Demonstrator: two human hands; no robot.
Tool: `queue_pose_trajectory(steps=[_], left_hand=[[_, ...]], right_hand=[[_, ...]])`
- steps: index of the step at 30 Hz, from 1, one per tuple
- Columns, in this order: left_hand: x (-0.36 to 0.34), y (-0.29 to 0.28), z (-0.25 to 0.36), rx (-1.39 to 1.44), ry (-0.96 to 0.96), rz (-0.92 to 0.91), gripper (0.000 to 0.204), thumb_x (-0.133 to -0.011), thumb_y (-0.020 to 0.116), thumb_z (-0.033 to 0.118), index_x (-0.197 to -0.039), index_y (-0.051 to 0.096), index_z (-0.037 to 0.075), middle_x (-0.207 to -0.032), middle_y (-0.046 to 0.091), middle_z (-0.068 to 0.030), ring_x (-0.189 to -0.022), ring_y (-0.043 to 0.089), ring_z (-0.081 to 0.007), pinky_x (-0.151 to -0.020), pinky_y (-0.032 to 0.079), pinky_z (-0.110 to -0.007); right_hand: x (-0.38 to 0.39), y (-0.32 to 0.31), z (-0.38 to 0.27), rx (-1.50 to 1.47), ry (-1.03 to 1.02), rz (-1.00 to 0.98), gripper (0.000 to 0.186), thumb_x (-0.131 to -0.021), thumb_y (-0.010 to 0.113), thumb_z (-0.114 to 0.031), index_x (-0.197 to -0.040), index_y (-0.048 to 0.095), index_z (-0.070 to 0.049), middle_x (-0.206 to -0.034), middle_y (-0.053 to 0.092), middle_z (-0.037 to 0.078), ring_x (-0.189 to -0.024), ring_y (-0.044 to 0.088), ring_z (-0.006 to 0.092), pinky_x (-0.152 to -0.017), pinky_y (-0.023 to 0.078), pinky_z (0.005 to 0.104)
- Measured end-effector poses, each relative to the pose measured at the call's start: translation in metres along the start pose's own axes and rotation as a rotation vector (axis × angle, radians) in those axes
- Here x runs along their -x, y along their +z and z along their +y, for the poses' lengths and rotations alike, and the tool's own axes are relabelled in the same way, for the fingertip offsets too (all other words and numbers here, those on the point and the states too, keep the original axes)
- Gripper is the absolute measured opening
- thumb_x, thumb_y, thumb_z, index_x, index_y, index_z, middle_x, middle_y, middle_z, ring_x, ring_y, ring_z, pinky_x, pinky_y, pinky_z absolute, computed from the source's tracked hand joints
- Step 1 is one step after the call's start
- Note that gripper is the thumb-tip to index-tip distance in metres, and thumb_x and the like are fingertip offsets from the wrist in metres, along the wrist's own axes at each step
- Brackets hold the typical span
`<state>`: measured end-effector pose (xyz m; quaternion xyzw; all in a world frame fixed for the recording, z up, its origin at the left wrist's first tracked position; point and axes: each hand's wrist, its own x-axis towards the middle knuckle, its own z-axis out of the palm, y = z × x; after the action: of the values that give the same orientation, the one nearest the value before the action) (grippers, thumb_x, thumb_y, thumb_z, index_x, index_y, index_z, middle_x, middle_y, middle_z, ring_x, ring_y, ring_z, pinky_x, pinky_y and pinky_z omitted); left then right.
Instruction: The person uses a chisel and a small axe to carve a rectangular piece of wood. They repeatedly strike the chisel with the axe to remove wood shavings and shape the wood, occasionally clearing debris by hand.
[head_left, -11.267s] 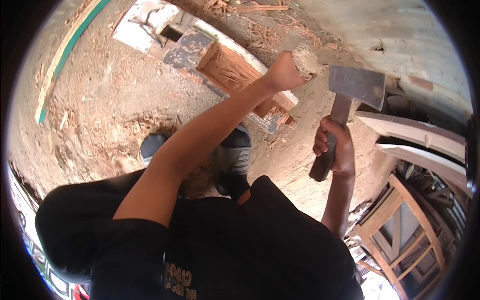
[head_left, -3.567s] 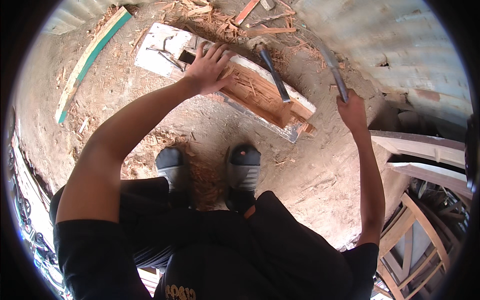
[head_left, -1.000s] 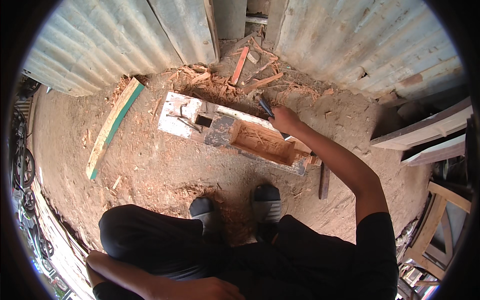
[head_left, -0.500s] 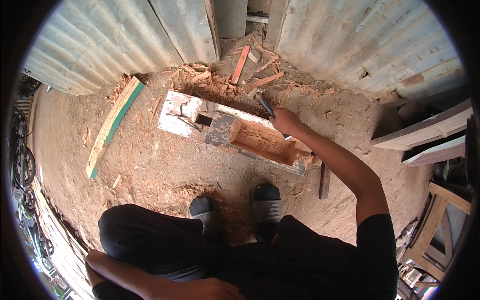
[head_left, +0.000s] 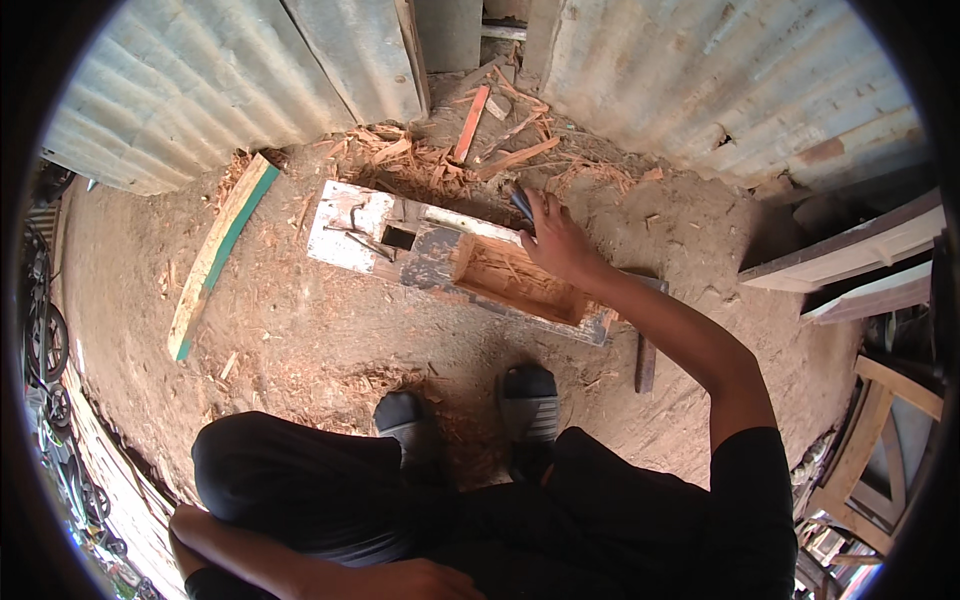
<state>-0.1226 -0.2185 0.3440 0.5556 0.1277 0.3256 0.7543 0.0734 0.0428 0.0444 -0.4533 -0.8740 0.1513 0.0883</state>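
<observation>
My right hand (head_left: 558,240) is closed around a chisel (head_left: 521,204); its dark handle pokes out past my fingers and its blade is hidden behind the hand. Beneath the hand lies a thick wooden block (head_left: 430,258) with peeling white and dark paint. The block has a long hollowed recess (head_left: 520,284) holding shavings and a small square hole (head_left: 398,238). Thin metal pieces (head_left: 362,236) rest at its white end. Beside its right end a hammer (head_left: 645,362) lies on the ground, partly behind my forearm. My left hand (head_left: 430,580) rests on my lap, its fingers too dark to make out.
A curved timber piece (head_left: 222,255) with a green edge lies at the left. Wood shavings (head_left: 400,150) and a red strip (head_left: 472,125) lie near the corrugated metal sheets (head_left: 250,80). Wooden panels (head_left: 850,250) lean at the right; bicycles (head_left: 48,340) stand far left. My sandalled feet (head_left: 530,410) are near the block.
My right hand has shifted slightly up and left with the chisel and turned, so the blade no longer shows. More of the hammer's head is visible. My left hand stays put.
</observation>
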Motion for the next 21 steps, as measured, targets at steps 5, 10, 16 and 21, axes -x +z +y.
queue_pose_trajectory(steps=[5, 10, 16, 21], left_hand=[[-0.003, -0.001, 0.001, 0.024, -0.023, 0.001, 0.039, -0.092, 0.053, 0.026, -0.059, 0.05, 0.004, -0.052, 0.043, -0.009, -0.047, 0.043, -0.0265, -0.049, 0.034, -0.04], [-0.003, -0.002, 0.002, 0.017, -0.032, -0.027, 0.04, -0.092, 0.054, 0.026, -0.059, 0.049, 0.005, -0.051, 0.042, -0.0085, -0.047, 0.043, -0.0263, -0.049, 0.034, -0.039], [0.001, 0.002, 0.002, 0.009, -0.023, -0.019, 0.039, -0.092, 0.052, 0.025, -0.059, 0.049, 0.004, -0.051, 0.042, -0.0082, -0.046, 0.042, -0.0263, -0.049, 0.034, -0.039], [0.003, 0.004, 0.002, 0.006, -0.026, -0.026, 0.039, -0.091, 0.053, 0.024, -0.059, 0.049, 0.004, -0.051, 0.042, -0.0086, -0.047, 0.043, -0.0268, -0.05, 0.034, -0.04]], right_hand=[[0.004, 0.005, -0.029, 0.135, -0.132, -0.338, 0.09, -0.086, 0.056, -0.057, -0.146, 0.022, 0.002, -0.139, 0.033, 0.031, -0.128, 0.038, 0.0422, -0.099, 0.035, 0.0553], [0.011, 0.024, -0.036, 0.129, -0.158, -0.327, 0.108, -0.08, 0.054, -0.07, -0.147, 0.017, 0.006, -0.139, 0.033, 0.033, -0.13, 0.033, 0.046, -0.107, 0.028, 0.0534], [0.007, 0.03, -0.039, -0.029, -0.038, -0.362, 0.112, -0.077, 0.054, -0.072, -0.142, 0.023, 0.013, -0.139, 0.033, 0.033, -0.13, 0.032, 0.0478, -0.109, 0.028, 0.0505], [0.026, 0.019, -0.041, -0.027, -0.061, -0.351, 0.107, -0.078, 0.054, -0.068, -0.142, 0.024, 0.013, -0.141, 0.032, 0.033, -0.131, 0.031, 0.0469, -0.11, 0.028, 0.0516]])
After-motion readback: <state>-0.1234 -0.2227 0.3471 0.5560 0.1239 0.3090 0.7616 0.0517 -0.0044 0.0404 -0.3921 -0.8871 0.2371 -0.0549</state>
